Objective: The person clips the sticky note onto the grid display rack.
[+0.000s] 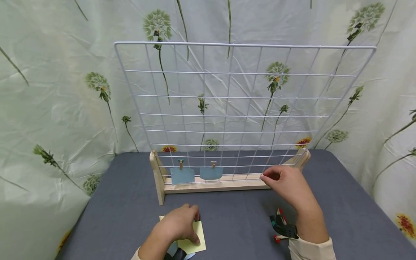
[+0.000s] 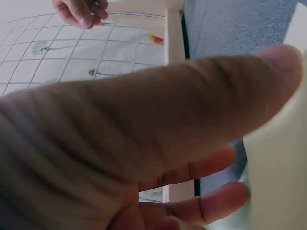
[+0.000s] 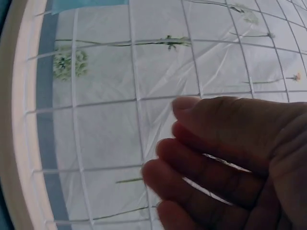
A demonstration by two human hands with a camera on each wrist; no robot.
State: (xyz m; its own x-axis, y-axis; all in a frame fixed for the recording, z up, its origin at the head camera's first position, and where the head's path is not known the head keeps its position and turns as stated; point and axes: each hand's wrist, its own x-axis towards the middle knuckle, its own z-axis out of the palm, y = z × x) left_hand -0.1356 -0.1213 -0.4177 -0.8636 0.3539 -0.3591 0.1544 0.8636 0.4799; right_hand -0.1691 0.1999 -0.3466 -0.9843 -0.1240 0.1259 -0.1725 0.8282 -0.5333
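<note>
My left hand (image 1: 178, 224) reaches over a yellow paper square (image 1: 199, 234) on the table, thumb resting on the sheet and fingers spread toward its far edge. Bluish paper (image 1: 173, 248) shows from under it. In the left wrist view, the thumb (image 2: 192, 96) crosses the picture, its tip against the pale sheet (image 2: 278, 167). At the lower right of the white wire grid (image 1: 229, 96), my right hand (image 1: 287, 184) hovers with thumb and forefinger tips close together. Gently bent fingers (image 3: 192, 187) show in the right wrist view, with no item visible in them.
Two blue paper pieces, a left one (image 1: 182, 176) and a right one (image 1: 211, 173), hang low on the grid from small wooden clothespins. A wooden stand (image 1: 214, 186) holds the grid upright. Several red-tipped pegs (image 1: 278, 238) lie by my right wrist. Behind hangs a flowered cloth (image 1: 65, 126).
</note>
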